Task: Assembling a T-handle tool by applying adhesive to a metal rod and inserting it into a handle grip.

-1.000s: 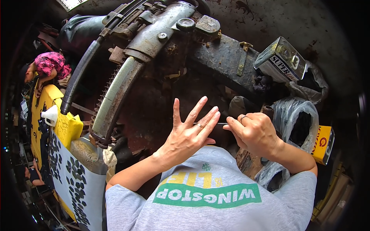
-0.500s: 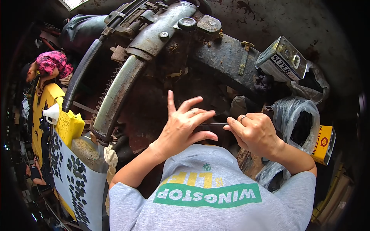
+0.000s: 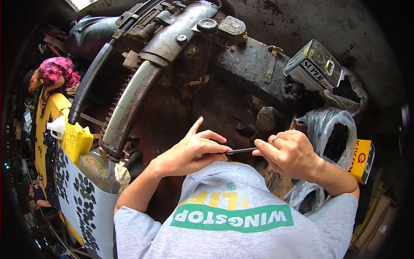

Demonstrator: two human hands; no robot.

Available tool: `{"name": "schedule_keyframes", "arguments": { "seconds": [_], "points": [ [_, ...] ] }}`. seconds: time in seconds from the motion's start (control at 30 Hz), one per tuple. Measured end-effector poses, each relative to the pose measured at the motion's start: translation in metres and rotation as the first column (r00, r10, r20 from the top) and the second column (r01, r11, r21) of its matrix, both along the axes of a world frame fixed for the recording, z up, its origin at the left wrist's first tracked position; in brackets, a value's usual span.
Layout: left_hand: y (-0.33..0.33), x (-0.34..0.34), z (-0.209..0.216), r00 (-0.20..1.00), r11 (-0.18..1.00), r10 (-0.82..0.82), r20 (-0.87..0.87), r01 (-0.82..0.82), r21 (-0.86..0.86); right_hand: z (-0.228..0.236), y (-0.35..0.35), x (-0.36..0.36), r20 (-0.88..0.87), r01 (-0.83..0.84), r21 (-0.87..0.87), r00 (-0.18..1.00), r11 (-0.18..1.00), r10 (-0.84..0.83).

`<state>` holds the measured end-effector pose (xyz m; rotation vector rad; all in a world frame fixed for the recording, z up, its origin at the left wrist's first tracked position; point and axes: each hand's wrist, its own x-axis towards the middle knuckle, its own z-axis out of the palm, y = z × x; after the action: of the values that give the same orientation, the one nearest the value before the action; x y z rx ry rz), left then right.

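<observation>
A thin, dark, narrow strip (image 3: 241, 150) stretches between my two hands, just in front of my grey shirt. My right hand (image 3: 293, 153), with a ring on one finger, is closed around its right end. At the other end, the thumb and fingertips of my left hand (image 3: 189, 151) pinch the strip, while the index finger points up and away. The fingers hide both ends, so its exact kind cannot be told.
A heavy metal machine (image 3: 172, 36) with a curved arm stands ahead. To the left, a pale sheet (image 3: 71, 190) bears rows of dark pieces, near a yellow container (image 3: 77, 140) and a person in pink (image 3: 59, 71). Plastic bags (image 3: 325, 116), a metal can (image 3: 315, 64) and a yellow can (image 3: 362, 159) stand right.
My left hand has moved slightly down and left, and its thumb and fingers have closed on the strip. More of the strip shows now. My right hand still grips its other end.
</observation>
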<state>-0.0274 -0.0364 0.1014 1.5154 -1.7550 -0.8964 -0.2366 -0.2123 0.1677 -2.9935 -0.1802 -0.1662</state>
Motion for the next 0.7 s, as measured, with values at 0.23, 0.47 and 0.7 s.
{"name": "schedule_keyframes", "arguments": {
  "seconds": [0.23,0.47,0.7],
  "points": [
    [-0.003,-0.010,0.015,0.995,0.983,0.102,-0.011,-0.100,0.153,-0.009,0.000,0.006,0.031,0.018,-0.003,0.999,1.000,-0.018],
    [0.000,-0.001,0.014,0.995,0.984,0.053,-0.087,-0.037,0.173,-0.007,0.001,0.006,0.035,0.001,0.044,0.999,0.999,-0.003],
    [0.003,-0.003,0.014,0.964,0.969,0.059,-0.259,0.007,0.248,-0.008,-0.006,0.002,0.027,-0.010,0.052,1.000,0.999,0.009]
  ]
}}
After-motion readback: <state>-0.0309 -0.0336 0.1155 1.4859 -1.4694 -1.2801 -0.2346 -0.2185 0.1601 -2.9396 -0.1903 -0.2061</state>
